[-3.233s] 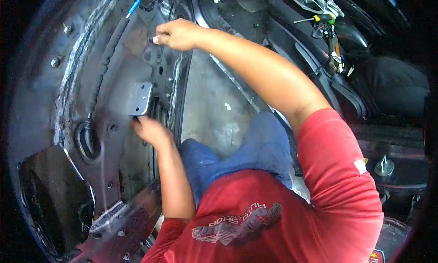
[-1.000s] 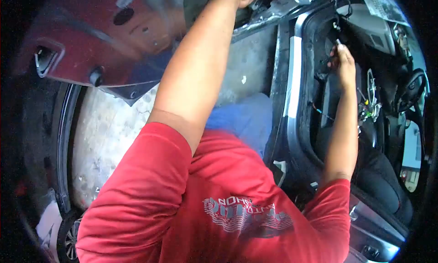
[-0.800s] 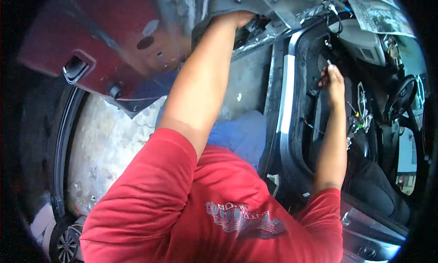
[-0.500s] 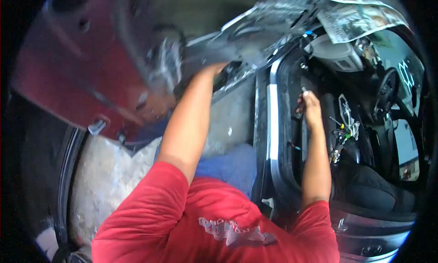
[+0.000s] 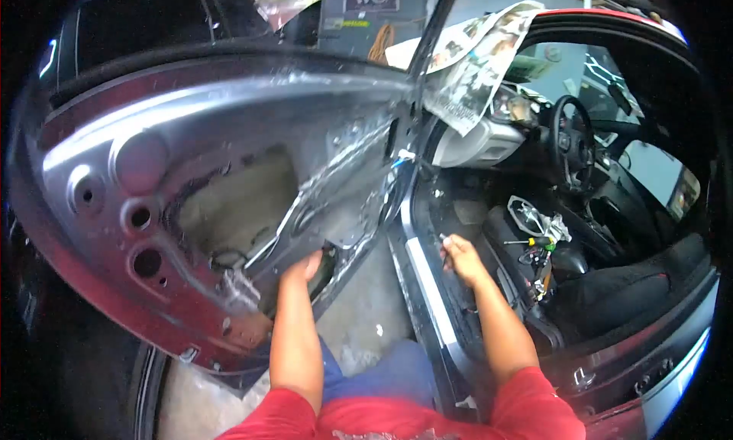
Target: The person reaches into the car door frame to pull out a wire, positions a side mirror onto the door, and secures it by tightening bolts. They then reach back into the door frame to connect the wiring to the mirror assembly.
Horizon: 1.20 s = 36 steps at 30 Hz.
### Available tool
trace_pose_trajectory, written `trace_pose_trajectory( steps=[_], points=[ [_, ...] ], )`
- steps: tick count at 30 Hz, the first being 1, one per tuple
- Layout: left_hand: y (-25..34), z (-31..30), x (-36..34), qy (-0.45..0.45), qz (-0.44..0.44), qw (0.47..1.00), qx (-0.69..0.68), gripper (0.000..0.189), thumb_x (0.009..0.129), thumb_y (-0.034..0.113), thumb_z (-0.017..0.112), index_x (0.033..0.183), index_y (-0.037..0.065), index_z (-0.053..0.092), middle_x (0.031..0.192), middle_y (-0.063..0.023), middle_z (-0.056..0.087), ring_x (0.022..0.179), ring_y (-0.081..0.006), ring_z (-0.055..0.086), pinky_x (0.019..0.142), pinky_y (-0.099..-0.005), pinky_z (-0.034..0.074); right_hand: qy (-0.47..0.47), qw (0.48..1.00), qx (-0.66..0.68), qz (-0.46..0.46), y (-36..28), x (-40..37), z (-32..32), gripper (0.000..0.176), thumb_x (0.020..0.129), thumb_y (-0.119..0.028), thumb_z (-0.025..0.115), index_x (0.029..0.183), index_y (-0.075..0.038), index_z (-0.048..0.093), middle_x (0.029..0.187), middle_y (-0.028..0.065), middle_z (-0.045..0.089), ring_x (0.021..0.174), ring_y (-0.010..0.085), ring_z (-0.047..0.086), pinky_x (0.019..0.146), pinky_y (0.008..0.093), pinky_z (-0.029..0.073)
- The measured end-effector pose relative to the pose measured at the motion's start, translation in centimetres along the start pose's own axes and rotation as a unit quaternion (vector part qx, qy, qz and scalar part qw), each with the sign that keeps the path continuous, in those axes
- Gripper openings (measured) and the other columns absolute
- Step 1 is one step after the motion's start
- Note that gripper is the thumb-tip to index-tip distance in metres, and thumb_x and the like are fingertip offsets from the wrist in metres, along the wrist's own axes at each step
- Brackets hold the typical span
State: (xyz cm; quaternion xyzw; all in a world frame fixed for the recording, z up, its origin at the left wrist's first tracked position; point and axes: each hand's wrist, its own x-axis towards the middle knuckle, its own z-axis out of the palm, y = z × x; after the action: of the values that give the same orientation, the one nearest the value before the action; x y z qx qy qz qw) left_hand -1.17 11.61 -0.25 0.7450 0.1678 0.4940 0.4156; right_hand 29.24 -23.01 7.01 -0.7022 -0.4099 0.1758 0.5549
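Left hand: at the lower inner edge of the door; left hand (image 5: 302, 270) against or just inside the smaller opening (image 5: 327, 270), fingers partly hidden, whether open or closed cannot be told.
Right hand: raised above the door sill (image 5: 432, 295), near the seat; right hand (image 5: 463, 260) with fingers closed, thumb uppermost, on a small object.
Small object: one, pale at the tip; small object (image 5: 443, 239) protruding from the right hand's fingers, type too small to tell.
Door: one, swung open, dark red at its lower border; door (image 5: 252, 131) with bare metal inner face, round holes and a large opening (image 5: 240, 195).
Sealant: silvery-grey, uneven sealant (image 5: 293, 220) along the large opening's edge.
Connector: blue; connector (image 5: 398, 163) at the door's hinge side.
Seat: black; seat (image 5: 637, 291) bearing loose parts on its cushion, beyond the near side edge.
Screwdriver: yellow and black handle; screwdriver (image 5: 539, 242) lying on the cushion, just beside a metal frame (image 5: 534, 217).
Steering wheel: black; steering wheel (image 5: 571, 143) beyond the seat's front edge.
Newspaper: printed sheets; newspaper (image 5: 477, 77) draped at the windshield's near corner.
Floor: grey; floor (image 5: 366, 306) between door and sill.
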Motion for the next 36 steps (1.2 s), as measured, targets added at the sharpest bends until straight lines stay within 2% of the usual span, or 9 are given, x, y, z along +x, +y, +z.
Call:
trace_pose_trajectory(
  steps=[8,14,16,20,23,24,26,29,36],
  points=[
    [-3.3,1.2,-0.5,0.024,-0.184,0.924,-0.335,0.055,0.103,0.017,0.071,0.154,0.007,0.052,0.156,-0.0092,0.053,0.142,-0.0224,0.046,0.122,-0.0381,0.038,0.012,1.000,-0.001,0.015,0.4,-0.7,0.2,0.032,0.113,-0.031,0.056,0.098,-0.004,0.065,0.089,0.0022,0.065,0.074,0.0132,0.061,0.063,0.0317,0.055],
    [3.9,1.2,-0.6,0.063,-0.275,0.928,-0.244,0.048,0.103,0.025,0.071,0.145,0.006,0.060,0.138,-0.0067,0.062,0.121,-0.0165,0.055,0.098,-0.0303,0.046,0.004,1.000,0.022,0.008,1.6,-0.2,0.3,0.033,0.113,-0.034,0.056,0.104,-0.005,0.068,0.092,0.0033,0.067,0.083,0.0139,0.064,0.065,0.0329,0.057],
    [4.3,1.4,-0.7,0.085,-0.289,0.932,-0.200,0.046,0.102,0.032,0.071,0.139,0.006,0.065,0.128,-0.0065,0.067,0.111,-0.0148,0.058,0.088,-0.0274,0.048,0.013,1.000,0.004,-0.005,1.4,-0.2,0.3,0.031,0.114,-0.031,0.054,0.101,-0.005,0.065,0.089,0.0039,0.066,0.070,0.0136,0.062,0.060,0.0318,0.056],
    [0.3,1.2,-0.3,0.087,-0.218,0.972,0.025,0.055,0.101,0.042,0.070,0.140,0.004,0.065,0.130,-0.0072,0.068,0.102,-0.0161,0.062,0.085,-0.0333,0.052,0.015,0.999,-0.017,0.028,1.1,-0.5,0.1,0.034,0.112,-0.036,0.056,0.104,-0.005,0.068,0.093,0.0029,0.069,0.083,0.0144,0.065,0.065,0.0333,0.057],
    [4.7,0.6,-0.2,0.081,-0.215,0.971,0.069,0.053,0.102,0.043,0.069,0.138,0.004,0.065,0.124,-0.0079,0.070,0.098,-0.0171,0.064,0.087,-0.0369,0.054,0.010,1.000,0.001,0.016,1.0,-0.5,0.2,0.034,0.112,-0.035,0.057,0.103,-0.005,0.068,0.092,0.0026,0.068,0.080,0.0137,0.064,0.064,0.0329,0.056],
    [5.0,0.3,-0.2,0.080,-0.213,0.971,0.069,0.053,0.102,0.043,0.069,0.138,0.004,0.065,0.124,-0.0079,0.070,0.098,-0.0171,0.064,0.087,-0.0369,0.054,0.012,1.000,0.001,0.015,0.9,-0.4,0.2,0.034,0.112,-0.035,0.057,0.103,-0.005,0.068,0.092,0.0026,0.068,0.080,0.0137,0.064,0.064,0.0329,0.056],
    [5.5,-0.2,-0.7,0.018,-0.285,0.951,-0.115,0.048,0.102,0.042,0.071,0.138,0.010,0.065,0.119,-0.0029,0.070,0.083,-0.0107,0.061,0.060,-0.0240,0.048,0.022,1.000,-0.003,0.014,1.1,-0.5,0.4,0.033,0.112,-0.035,0.057,0.103,-0.005,0.068,0.090,0.0023,0.068,0.075,0.0132,0.063,0.063,0.0323,0.055],
    [1.5,0.2,0.1,0.011,-0.268,0.915,-0.303,0.028,0.103,0.025,0.071,0.126,0.010,0.067,0.110,-0.0034,0.068,0.085,-0.0125,0.064,0.063,-0.0270,0.054,0.027,0.999,0.020,0.007,2.1,0.3,0.3,0.033,0.112,-0.035,0.057,0.103,-0.005,0.068,0.090,0.0026,0.068,0.071,0.0135,0.063,0.062,0.0325,0.055],
    [-0.5,0.1,1.9,0.010,-0.323,0.892,-0.315,0.026,0.105,0.012,0.067,0.131,0.011,0.064,0.118,-0.0058,0.067,0.091,-0.0166,0.066,0.065,-0.0312,0.057,0.016,1.000,-0.007,0.009,1.1,-0.6,0.0,0.032,0.114,-0.033,0.055,0.105,-0.005,0.068,0.090,0.0024,0.065,0.074,0.0131,0.061,0.062,0.0312,0.055]
  ],
)
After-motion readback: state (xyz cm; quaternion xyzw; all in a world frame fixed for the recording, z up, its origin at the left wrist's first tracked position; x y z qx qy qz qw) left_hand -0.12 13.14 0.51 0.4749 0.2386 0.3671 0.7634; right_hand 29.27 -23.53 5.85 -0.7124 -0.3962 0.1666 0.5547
